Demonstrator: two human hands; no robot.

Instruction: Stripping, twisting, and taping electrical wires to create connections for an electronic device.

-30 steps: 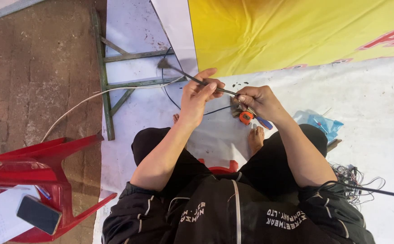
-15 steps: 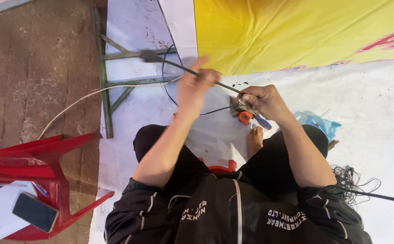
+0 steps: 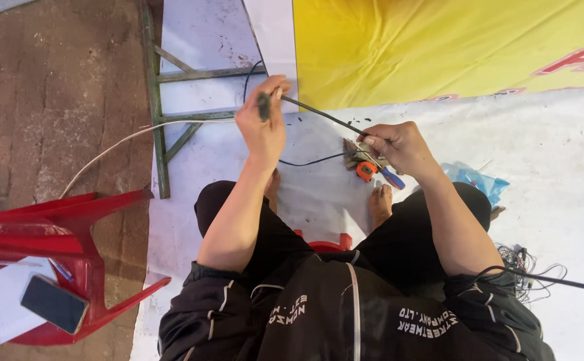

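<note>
My left hand (image 3: 262, 119) is raised and closed around the dark end of a thin black cable (image 3: 319, 116). The cable runs down and to the right to my right hand (image 3: 399, 144), which grips it by its other part. Just below my right hand, an orange and blue tool (image 3: 377, 173) lies on the white sheet (image 3: 559, 147). A thinner black wire (image 3: 309, 160) loops between my hands. I sit low with my knees apart and one bare foot (image 3: 380, 202) showing.
A yellow banner (image 3: 452, 47) lies at the top. A green metal frame (image 3: 161, 100) stands at the upper left with a white cable (image 3: 105, 150) running from it. A red plastic chair (image 3: 51, 234) at the left holds a phone (image 3: 54, 304) and paper. Tangled black wires (image 3: 529, 267) sit at the right.
My left hand has pulled up and to the left along the cable, drawing it further away from my right hand, which stayed in place.
</note>
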